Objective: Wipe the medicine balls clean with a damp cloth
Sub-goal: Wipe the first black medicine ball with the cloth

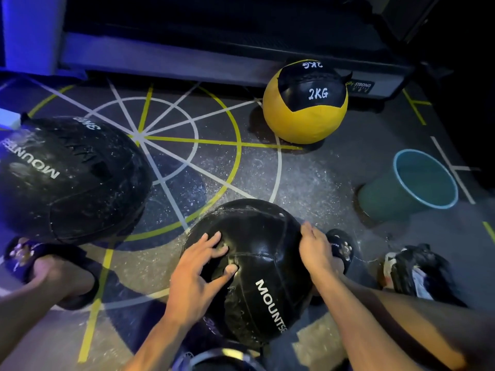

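The near black medicine ball [249, 269] sits on the floor [308, 183] close to the near edge, between the person's sandalled feet, its skin glistening with droplets. The left hand [198, 274] lies spread on its top, fingers slightly bent, fingertips pressing the surface. The right hand [316, 250] cups the ball's right flank, fingers curved around it. Neither hand holds a cloth, so this looks like turning or steadying the ball between wipes.

A crumpled dark cloth [417, 271] lies on the floor just right of the right foot. The next move likely calls for the right hand to let go and fetch it.

A second black ball [67, 178] rests at the left edge, also wet. The yellow 2KG ball [305, 103] stands farther back; a teal bucket [412, 186] of water sits to the right.
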Tool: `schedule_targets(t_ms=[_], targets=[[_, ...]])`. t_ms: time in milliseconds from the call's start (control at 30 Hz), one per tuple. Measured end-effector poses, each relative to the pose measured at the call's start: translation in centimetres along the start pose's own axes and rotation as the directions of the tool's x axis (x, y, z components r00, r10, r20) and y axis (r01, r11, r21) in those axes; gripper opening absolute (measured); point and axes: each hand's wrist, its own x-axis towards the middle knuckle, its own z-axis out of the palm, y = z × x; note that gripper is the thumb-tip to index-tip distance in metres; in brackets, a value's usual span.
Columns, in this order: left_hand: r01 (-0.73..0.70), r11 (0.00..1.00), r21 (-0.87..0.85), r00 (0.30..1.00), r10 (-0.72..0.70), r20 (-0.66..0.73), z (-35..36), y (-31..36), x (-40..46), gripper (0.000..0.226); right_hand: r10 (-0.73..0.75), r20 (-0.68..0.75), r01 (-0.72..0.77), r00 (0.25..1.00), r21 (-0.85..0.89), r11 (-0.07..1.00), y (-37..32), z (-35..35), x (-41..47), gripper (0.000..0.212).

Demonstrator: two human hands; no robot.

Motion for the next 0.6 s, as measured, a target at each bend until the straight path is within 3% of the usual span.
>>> schedule_targets(t_ms=[67,133,200,233,300,333,400,467,533,600], targets=[[0.012,1.0,-0.019,1.0,-0.012,0.005,0.2,0.1,0.0,0.041,-0.277,0.025,0.278,0.961,-0.103,0.955,-3.6,1.9,-1.1,0.044],[0.02,1.0,-0.017,1.0,-0.02,0.01,0.2,-0.1,0.1,0.041,-0.584,0.243,0.632,0.775,-0.247,0.735,-6.8,4.5,-3.6,0.042],[0.025,1.0,-0.015,1.0,-0.025,0.016,0.0,-0.2,0.2,0.042,-0.637,0.481,0.797,0.603,-0.324,0.509,-7.7,5.9,-5.0,0.047],[0.032,0.999,-0.029,0.999,-0.031,0.014,-0.1,-0.2,0.3,0.043,-0.632,0.508,0.81,0.585,-0.334,0.481,-7.7,5.7,-4.7,0.048],[0.048,0.997,-0.059,0.999,-0.048,0.007,-0.2,0.0,0.5,0.042,-0.641,0.411,0.761,0.648,-0.325,0.561,-6.6,3.4,-2.9,0.047],[0.057,0.996,-0.069,0.998,-0.056,0.006,-0.2,0.1,0.5,0.042,-0.61,0.341,0.698,0.715,-0.316,0.642,-5.7,2.0,-1.6,0.055],[0.072,0.994,-0.078,0.997,-0.072,0.008,-0.2,0.1,0.4,0.041,-0.458,0.226,0.51,0.86,-0.332,0.793,-3.5,-0.6,0.9,0.073],[0.08,0.993,-0.089,0.997,-0.08,0.009,-0.4,0.1,0.2,0.041,-0.285,0.092,0.3,0.954,-0.258,0.918,-1.4,-2.3,2.8,0.063],[0.08,0.993,-0.089,0.997,-0.08,0.005,-0.6,0.2,0.3,0.041,-0.154,-0.066,0.154,0.986,-0.012,0.988,-0.4,-3.2,3.6,0.051],[0.084,0.993,-0.077,0.996,-0.084,0.011,-0.5,0.3,0.4,0.041,-0.154,-0.163,0.164,0.974,0.044,0.986,-0.8,-4.1,3.1,0.041]])
